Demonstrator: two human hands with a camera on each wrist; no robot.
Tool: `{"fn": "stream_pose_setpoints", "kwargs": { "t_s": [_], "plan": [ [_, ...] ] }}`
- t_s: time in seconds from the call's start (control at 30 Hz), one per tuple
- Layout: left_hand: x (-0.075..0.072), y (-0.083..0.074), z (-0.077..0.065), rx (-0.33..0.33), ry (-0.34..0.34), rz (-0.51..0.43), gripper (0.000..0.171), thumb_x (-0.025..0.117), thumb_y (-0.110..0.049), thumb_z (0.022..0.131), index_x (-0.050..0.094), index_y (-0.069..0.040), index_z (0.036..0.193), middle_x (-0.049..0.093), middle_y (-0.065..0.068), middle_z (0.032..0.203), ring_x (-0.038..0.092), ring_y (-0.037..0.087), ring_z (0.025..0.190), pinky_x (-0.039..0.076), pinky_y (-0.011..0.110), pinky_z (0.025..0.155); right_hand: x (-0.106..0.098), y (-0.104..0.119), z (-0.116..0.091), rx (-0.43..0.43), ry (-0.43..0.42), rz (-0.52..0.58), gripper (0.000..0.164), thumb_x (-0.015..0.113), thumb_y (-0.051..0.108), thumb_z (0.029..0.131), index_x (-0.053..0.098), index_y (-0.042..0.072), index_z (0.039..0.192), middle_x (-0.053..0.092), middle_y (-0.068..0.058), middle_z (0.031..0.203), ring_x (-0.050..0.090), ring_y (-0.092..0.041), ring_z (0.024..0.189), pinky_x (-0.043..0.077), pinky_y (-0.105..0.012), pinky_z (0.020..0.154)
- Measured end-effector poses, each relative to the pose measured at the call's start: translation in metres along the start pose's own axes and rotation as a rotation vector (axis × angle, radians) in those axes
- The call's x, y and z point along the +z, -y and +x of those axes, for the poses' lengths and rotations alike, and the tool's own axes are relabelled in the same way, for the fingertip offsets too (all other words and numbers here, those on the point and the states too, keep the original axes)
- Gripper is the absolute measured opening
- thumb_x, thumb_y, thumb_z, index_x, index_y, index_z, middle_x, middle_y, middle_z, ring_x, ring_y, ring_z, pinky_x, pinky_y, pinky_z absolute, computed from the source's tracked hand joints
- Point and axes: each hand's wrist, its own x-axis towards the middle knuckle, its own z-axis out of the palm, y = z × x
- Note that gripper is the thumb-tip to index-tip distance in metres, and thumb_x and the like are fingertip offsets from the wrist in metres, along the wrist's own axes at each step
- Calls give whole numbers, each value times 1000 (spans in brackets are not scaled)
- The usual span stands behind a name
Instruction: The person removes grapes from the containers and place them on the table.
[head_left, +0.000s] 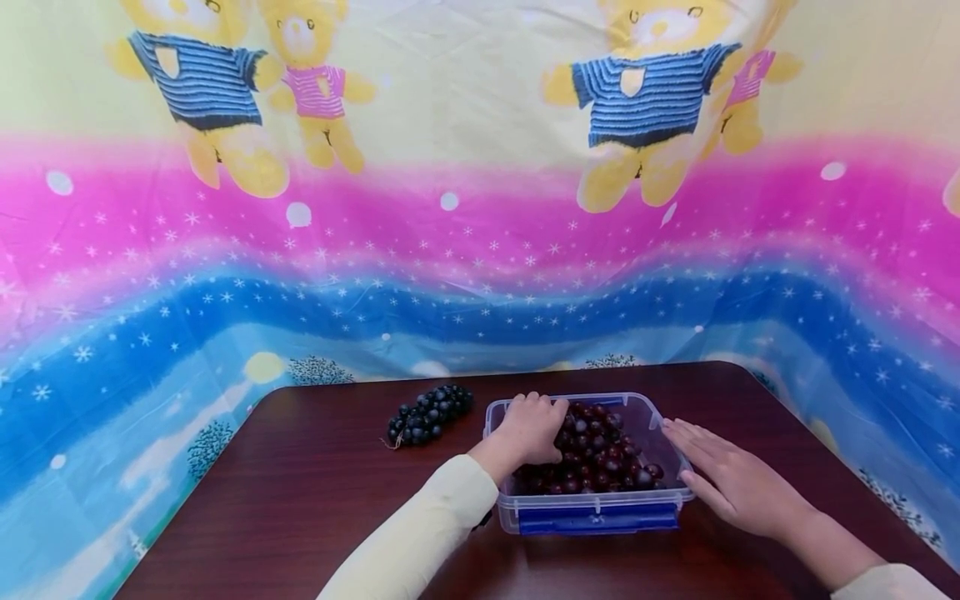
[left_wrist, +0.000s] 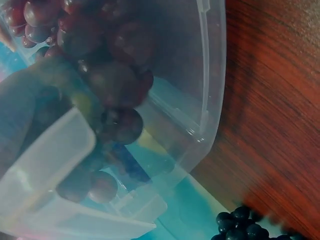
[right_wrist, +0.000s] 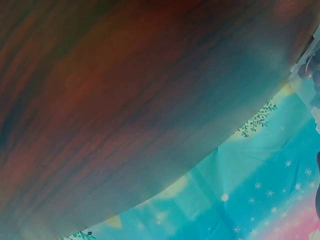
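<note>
A clear plastic container [head_left: 596, 500] with a blue latch on its front holds dark red grapes [head_left: 592, 454]. My left hand [head_left: 528, 429] reaches over its left side, thumb towards the grapes; the other fingertips are hidden from the head view. Through the see-through wall, the left wrist view shows the grapes [left_wrist: 122, 125] close up. My right hand [head_left: 738, 483] lies with straight fingers against the container's right side. The right wrist view shows mostly tabletop, with a bit of the container at its right edge.
A bunch of black grapes [head_left: 431, 412] lies on the brown table [head_left: 322, 500] to the left of the container, and also appears low in the left wrist view. A cloth printed with bears [head_left: 480, 208] hangs behind and around the table.
</note>
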Motion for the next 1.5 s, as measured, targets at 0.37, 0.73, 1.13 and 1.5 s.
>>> {"fn": "stream_pose_setpoints", "kwargs": {
  "t_s": [0.37,0.73,1.13,1.5],
  "plan": [
    [2,1,1,-14,1,-36,80,73,-58,78,46,-15,139,59,1,129,61,18,110,48,38,94,0,-1,1,-5,-10,1,60,65,18,92,43,4,146,48,-18,142,11,1,142,6,-13,111],
    [1,2,-3,-3,-18,-4,75,74,-56,78,47,-17,136,58,1,124,59,17,108,49,36,89,0,0,1,-9,-13,3,60,65,17,92,44,3,145,47,-16,144,11,1,142,6,-13,111],
    [-2,0,-8,-1,-100,-3,72,76,-52,78,48,-18,135,59,0,116,59,18,103,50,36,85,-1,2,0,-11,-16,4,59,65,17,91,44,3,145,48,-17,143,10,1,142,5,-13,111],
    [-5,-3,-11,-24,-149,2,61,77,-45,79,53,-18,128,66,0,113,62,19,100,50,38,86,0,2,0,-3,-12,1,60,66,18,91,44,3,145,46,-14,145,11,1,142,6,-13,111]
  ]
}}
